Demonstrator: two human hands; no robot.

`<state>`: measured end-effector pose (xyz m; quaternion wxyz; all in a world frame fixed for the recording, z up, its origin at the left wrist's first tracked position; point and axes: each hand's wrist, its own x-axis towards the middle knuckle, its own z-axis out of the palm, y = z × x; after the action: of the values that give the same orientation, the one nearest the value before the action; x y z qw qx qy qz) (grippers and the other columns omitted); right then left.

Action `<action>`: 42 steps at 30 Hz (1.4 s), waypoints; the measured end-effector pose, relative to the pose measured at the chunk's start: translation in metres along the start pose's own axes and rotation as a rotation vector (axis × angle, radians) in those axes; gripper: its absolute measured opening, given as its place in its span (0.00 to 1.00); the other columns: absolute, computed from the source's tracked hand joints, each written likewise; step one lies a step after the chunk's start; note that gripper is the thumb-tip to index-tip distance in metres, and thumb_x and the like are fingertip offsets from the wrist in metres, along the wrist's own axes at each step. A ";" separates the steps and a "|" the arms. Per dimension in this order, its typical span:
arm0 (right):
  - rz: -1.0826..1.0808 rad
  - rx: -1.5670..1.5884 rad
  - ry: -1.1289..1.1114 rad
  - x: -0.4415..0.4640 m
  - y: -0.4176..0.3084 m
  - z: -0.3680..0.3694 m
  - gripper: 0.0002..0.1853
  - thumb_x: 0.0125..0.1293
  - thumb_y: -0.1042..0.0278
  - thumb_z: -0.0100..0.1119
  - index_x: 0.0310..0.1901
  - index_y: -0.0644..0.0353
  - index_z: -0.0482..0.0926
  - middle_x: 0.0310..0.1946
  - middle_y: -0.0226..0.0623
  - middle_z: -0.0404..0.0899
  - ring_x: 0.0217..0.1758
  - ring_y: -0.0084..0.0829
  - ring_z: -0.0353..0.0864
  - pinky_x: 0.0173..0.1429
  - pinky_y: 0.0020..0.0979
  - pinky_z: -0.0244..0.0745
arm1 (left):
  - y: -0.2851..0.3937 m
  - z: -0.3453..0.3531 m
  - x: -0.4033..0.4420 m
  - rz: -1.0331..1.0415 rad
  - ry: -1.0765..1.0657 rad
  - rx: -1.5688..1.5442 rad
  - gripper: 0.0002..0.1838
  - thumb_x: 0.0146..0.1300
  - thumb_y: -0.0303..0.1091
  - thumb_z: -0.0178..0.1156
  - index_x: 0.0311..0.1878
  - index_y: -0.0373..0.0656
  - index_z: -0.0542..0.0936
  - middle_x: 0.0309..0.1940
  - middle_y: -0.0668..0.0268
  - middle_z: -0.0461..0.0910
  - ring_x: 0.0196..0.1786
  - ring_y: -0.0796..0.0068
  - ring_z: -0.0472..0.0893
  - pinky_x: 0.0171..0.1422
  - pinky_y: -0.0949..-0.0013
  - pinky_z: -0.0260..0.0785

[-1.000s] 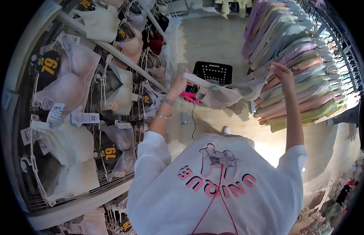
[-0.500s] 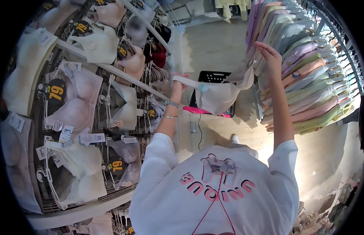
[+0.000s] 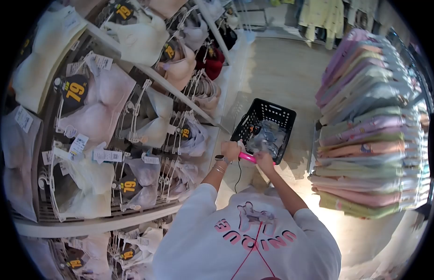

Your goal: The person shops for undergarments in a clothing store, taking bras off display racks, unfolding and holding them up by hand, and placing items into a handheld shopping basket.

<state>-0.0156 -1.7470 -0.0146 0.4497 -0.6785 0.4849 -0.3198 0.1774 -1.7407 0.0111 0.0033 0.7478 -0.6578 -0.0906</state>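
Both my hands are low in front of me, at the near edge of a black plastic basket [image 3: 288,122] on the floor. My left hand [image 3: 231,150] is closed at the left end of a bright pink bar [image 3: 247,157], and a small pale patch shows by its fingers. My right hand [image 3: 264,161] is closed at the bar's other side, slightly blurred. What either hand grips is hidden. Inside the basket lie crumpled, grey-blue, shiny items [image 3: 269,133]. A thin black cord [image 3: 239,175] hangs below the bar.
On the left, a slanted rack holds bras [image 3: 98,100] on hangers with black and yellow "79" tags [image 3: 74,92]. To the right stands a rail of folded pastel garments [image 3: 361,149]. Yellow clothing [image 3: 322,21] hangs at the back.
My hands have come down and together from holding a pale bra stretched between them. That bra is no longer clearly visible. The view has shifted, showing the basket's inside.
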 end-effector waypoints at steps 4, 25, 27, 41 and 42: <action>0.079 -0.291 -0.117 -0.006 -0.003 0.013 0.34 0.66 0.41 0.43 0.17 0.65 0.81 0.14 0.52 0.74 0.22 0.52 0.78 0.31 0.45 0.73 | 0.005 0.010 -0.013 -0.095 0.047 -0.012 0.22 0.58 0.46 0.47 0.19 0.43 0.83 0.18 0.54 0.79 0.24 0.55 0.80 0.42 0.56 0.66; -0.299 -0.495 -0.351 -0.133 0.043 -0.077 0.23 0.63 0.57 0.50 0.20 0.69 0.78 0.17 0.56 0.73 0.21 0.54 0.76 0.29 0.49 0.68 | 0.143 0.059 -0.209 -0.401 0.161 -0.194 0.18 0.57 0.45 0.50 0.21 0.47 0.82 0.21 0.59 0.81 0.25 0.57 0.81 0.33 0.53 0.64; -0.345 -0.505 -0.428 -0.161 0.061 -0.087 0.23 0.63 0.56 0.49 0.20 0.70 0.78 0.17 0.57 0.73 0.21 0.53 0.76 0.29 0.49 0.67 | 0.165 0.071 -0.241 -0.472 0.153 -0.215 0.17 0.57 0.46 0.50 0.22 0.48 0.82 0.23 0.59 0.82 0.28 0.58 0.82 0.34 0.53 0.64; -0.784 -0.537 -1.015 -0.327 0.128 -0.136 0.22 0.63 0.64 0.43 0.16 0.68 0.76 0.16 0.56 0.74 0.20 0.55 0.75 0.31 0.51 0.70 | 0.275 0.178 -0.412 -0.595 0.245 -0.232 0.11 0.54 0.37 0.52 0.30 0.46 0.82 0.29 0.61 0.82 0.37 0.61 0.79 0.38 0.54 0.65; -0.818 -0.513 -0.988 -0.330 0.142 -0.135 0.17 0.58 0.65 0.47 0.14 0.63 0.72 0.15 0.50 0.73 0.20 0.50 0.75 0.28 0.48 0.68 | 0.279 0.166 -0.421 -0.576 0.131 -0.266 0.10 0.51 0.38 0.54 0.28 0.46 0.82 0.29 0.62 0.82 0.34 0.63 0.79 0.35 0.55 0.64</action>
<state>-0.2926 -1.4933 -0.0917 0.2865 -0.9580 -0.0116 0.0076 -0.1695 -1.3450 -0.0620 0.1174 0.9004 -0.3999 -0.1245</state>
